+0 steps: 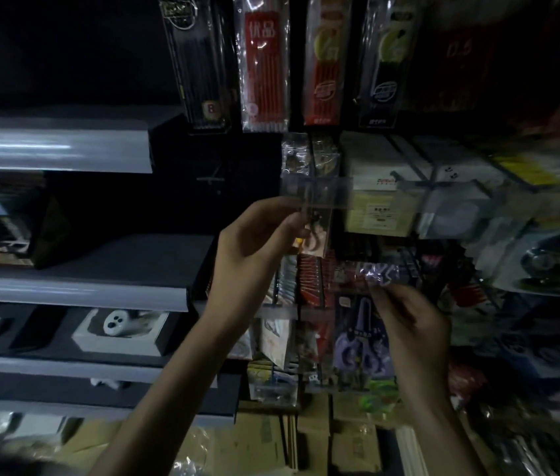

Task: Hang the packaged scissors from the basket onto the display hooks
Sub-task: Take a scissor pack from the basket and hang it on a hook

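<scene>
My right hand (409, 324) pinches the top of a purple scissors package (361, 341), which hangs upright in front of the lower rows of the display. My left hand (254, 249) is raised higher and pinches a small clear packet (316, 231) hanging from a display hook (312, 194) with a clear price tag at its tip. The scissors package's top edge (380, 273) sits below and to the right of that hook. The basket is out of view.
Long pen refill packs (264, 63) hang in a row above. Grey shelves (65, 146) with boxed goods (120, 328) fill the left. More hanging packages (546, 266) crowd the right, blurred. Cardboard boxes (271, 438) stand on the floor below.
</scene>
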A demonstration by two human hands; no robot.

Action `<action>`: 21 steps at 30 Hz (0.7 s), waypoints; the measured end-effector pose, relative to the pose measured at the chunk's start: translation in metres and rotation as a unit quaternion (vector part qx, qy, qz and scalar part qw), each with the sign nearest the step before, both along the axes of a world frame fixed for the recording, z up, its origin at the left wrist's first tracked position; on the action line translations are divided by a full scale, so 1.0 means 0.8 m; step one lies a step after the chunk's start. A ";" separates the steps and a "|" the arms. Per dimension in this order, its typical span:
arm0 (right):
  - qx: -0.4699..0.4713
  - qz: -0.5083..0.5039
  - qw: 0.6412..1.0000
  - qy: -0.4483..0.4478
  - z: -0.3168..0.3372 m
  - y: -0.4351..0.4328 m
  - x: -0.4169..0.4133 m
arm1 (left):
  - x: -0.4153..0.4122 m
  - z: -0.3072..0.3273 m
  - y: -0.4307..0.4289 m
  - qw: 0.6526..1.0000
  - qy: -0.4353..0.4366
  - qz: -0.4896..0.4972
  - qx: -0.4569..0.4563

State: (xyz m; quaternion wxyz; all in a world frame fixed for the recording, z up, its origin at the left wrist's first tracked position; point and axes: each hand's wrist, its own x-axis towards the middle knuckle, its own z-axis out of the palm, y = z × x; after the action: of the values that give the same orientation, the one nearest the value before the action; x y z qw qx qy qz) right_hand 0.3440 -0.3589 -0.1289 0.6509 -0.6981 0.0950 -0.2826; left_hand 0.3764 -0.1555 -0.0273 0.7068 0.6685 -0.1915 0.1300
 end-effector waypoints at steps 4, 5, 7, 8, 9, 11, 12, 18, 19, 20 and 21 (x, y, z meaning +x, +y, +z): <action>-0.001 0.017 1.000 -0.006 0.007 0.007 -0.001 | -0.004 0.012 0.002 0.996 -0.078 0.017 0.025; 0.002 0.021 1.000 -0.006 0.008 0.009 0.000 | -0.001 0.014 0.002 0.994 -0.102 0.026 0.040; 0.013 0.024 1.000 -0.006 0.012 0.015 0.004 | 0.005 0.017 0.003 0.983 -0.155 0.056 0.086; 0.022 0.025 0.999 -0.007 0.014 0.019 0.007 | 0.008 0.018 0.004 0.973 -0.184 0.077 0.117; 0.029 0.025 0.999 -0.008 0.017 0.022 0.011 | 0.011 0.017 0.005 0.960 -0.213 0.103 0.150; 0.034 0.033 0.999 -0.012 0.026 0.031 0.016 | 0.018 0.012 0.007 0.927 -0.264 0.155 0.217; 0.034 0.039 0.999 -0.016 0.032 0.036 0.018 | 0.022 0.008 0.009 0.907 -0.287 0.181 0.251; 0.042 0.062 0.997 -0.027 0.048 0.052 0.026 | 0.032 -0.005 0.014 0.814 -0.356 0.273 0.368; 0.041 0.066 0.997 -0.029 0.051 0.054 0.027 | 0.033 -0.006 0.015 0.805 -0.359 0.280 0.379; 0.038 0.071 0.996 -0.032 0.054 0.057 0.028 | 0.034 -0.007 0.016 0.798 -0.360 0.285 0.391; 0.033 0.075 0.996 -0.034 0.057 0.059 0.030 | 0.034 -0.008 0.017 0.791 -0.361 0.286 0.402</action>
State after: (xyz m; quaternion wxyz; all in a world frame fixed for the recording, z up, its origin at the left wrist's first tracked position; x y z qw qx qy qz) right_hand 0.3677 -0.3117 -0.0834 0.6958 -0.6713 0.0293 -0.2537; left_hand 0.4037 -0.1422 -0.0341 0.1842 0.8209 -0.2681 0.4694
